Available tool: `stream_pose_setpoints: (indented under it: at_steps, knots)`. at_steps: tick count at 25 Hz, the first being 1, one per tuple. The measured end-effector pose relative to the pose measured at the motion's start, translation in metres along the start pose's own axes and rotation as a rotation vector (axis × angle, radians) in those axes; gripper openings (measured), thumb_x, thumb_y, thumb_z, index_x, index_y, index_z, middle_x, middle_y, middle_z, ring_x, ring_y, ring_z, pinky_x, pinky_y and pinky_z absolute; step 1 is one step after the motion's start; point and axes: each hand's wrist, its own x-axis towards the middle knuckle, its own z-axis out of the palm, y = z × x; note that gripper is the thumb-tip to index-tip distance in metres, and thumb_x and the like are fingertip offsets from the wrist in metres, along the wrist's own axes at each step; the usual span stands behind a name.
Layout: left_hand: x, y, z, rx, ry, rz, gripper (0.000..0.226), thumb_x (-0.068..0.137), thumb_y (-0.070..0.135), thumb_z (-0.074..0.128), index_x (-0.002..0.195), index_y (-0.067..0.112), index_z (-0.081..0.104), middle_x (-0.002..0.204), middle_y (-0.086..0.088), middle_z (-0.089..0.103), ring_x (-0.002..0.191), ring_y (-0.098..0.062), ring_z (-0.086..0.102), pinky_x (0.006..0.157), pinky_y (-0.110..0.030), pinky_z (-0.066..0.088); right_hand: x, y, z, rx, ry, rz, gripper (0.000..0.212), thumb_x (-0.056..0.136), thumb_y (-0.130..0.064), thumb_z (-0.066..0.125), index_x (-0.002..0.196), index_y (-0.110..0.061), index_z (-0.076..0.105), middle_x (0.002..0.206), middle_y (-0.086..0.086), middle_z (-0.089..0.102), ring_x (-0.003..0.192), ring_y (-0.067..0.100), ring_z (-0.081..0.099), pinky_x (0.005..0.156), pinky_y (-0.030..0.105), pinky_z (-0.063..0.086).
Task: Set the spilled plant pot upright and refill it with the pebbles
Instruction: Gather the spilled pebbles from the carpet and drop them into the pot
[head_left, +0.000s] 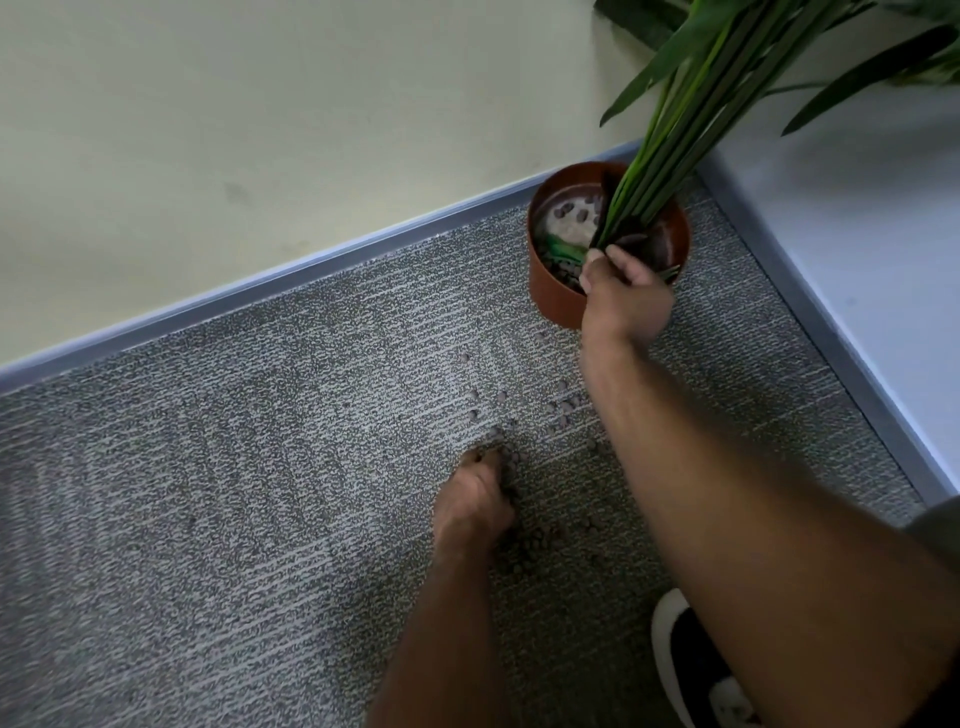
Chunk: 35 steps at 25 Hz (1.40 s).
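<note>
A: Report the position of the plant pot.

B: The pot is a round terracotta-coloured container. It stands upright on the grey carpet, in the corner where the pale wall meets a white panel. A blue-grey skirting strip runs along the base of the wall, just behind the pot.

A: State the pot contents.

B: The plant rises from the right half of the pot, its green stems leaning up and to the right, with leaves spreading at the top of the view. A pale inner surface shows in the left half, with a few brown pebbles lying on it. More dark pebbles sit against the near inner wall.

A: Right hand?

B: It reaches over the near rim of the pot. The thumb and fingers are curled around the base of the stems and grip them.

A: Left hand?

B: It rests on the carpet, well apart from the pot and nearer the camera. The fingers curl down into a cluster of the spilled pebbles. The view is blurred, so I cannot tell whether the fingers are closed on any pebbles.

A: Where are the remaining pebbles?

B: They lie scattered loose on the carpet between the left hand and the pot, with the densest group just beside the left hand.

A: Any other items?

B: A black and white shoe shows at the lower edge, below the right forearm.
</note>
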Motion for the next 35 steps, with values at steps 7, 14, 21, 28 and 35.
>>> stream_pose_setpoints:
  at_steps: [7, 14, 21, 28, 35]
  knots:
    - [0.024, 0.079, -0.068, -1.166, 0.218, -0.179, 0.022, 0.082, -0.009, 0.057, 0.083, 0.011, 0.066, 0.081, -0.009, 0.070, 0.073, -0.023, 0.066, 0.063, -0.029, 0.059, -0.007, 0.023, -0.023, -0.280, 0.012, -0.199, 0.042, 0.085, 0.005, 0.060, 0.109, -0.024, 0.077, 0.118, -0.003, 0.074, 0.114, 0.016, 0.066, 0.096, 0.032, 0.056]
    - [0.059, 0.180, -0.153, -1.098, 0.344, 0.082, 0.004, 0.087, 0.019, 0.076, 0.089, 0.021, 0.078, 0.092, 0.001, 0.079, 0.091, -0.019, 0.074, 0.089, -0.040, 0.061, -0.001, 0.024, -0.036, 0.048, -0.084, -0.184, 0.034, 0.080, 0.010, 0.055, 0.104, -0.004, 0.074, 0.097, 0.012, 0.075, 0.095, 0.025, 0.072, 0.081, 0.030, 0.060]
    - [0.034, 0.095, -0.088, -0.701, 0.491, -0.069, 0.014, 0.097, 0.030, 0.060, 0.108, 0.029, 0.069, 0.110, 0.004, 0.071, 0.100, -0.015, 0.068, 0.091, -0.036, 0.059, -0.016, 0.063, -0.072, -0.363, 0.188, 0.119, 0.014, 0.086, -0.021, 0.071, 0.098, -0.012, 0.071, 0.101, 0.007, 0.072, 0.097, 0.026, 0.068, 0.075, 0.026, 0.043]
    - [-0.009, -0.002, -0.004, -0.222, 0.210, -0.227, 0.088, 0.078, 0.076, 0.064, 0.148, 0.029, 0.042, 0.154, -0.010, 0.033, 0.137, -0.036, 0.036, 0.111, -0.049, 0.042, -0.061, 0.110, -0.141, -1.252, -0.214, 0.423, 0.100, 0.069, -0.085, 0.061, 0.129, -0.005, 0.060, 0.134, 0.020, 0.060, 0.124, 0.035, 0.058, 0.098, 0.040, 0.047]
    - [0.001, -0.002, -0.004, -0.093, 0.088, -0.127, 0.061, 0.092, 0.035, 0.068, 0.147, 0.032, 0.041, 0.152, -0.009, 0.034, 0.128, -0.033, 0.051, 0.106, -0.047, 0.049, -0.115, 0.148, -0.185, -1.195, -0.565, 0.153, 0.096, 0.068, -0.055, 0.085, 0.135, -0.003, 0.039, 0.133, 0.019, 0.044, 0.115, 0.040, 0.057, 0.093, 0.043, 0.049]
